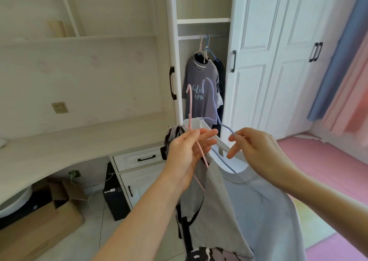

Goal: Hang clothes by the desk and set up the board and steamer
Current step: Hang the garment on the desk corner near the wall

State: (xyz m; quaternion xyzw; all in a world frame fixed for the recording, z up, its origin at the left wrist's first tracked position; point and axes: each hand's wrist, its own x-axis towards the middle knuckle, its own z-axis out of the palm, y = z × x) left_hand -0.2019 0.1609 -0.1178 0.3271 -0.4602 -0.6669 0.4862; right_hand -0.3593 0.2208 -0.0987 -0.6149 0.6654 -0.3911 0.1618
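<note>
My left hand grips a pink hanger by its neck; a grey mesh top and a dark patterned garment hang from it. My right hand pinches a lilac-blue hanger at its shoulder bend, and a pale blue T-shirt hangs on that hanger. Both hooks point up, in front of the open wardrobe. The desk runs along the left wall.
In the open wardrobe section a grey printed T-shirt and dark clothes hang from the rail. Closed white doors stand to the right, and curtains are at the far right. Under the desk are a cardboard box, a black unit and drawers.
</note>
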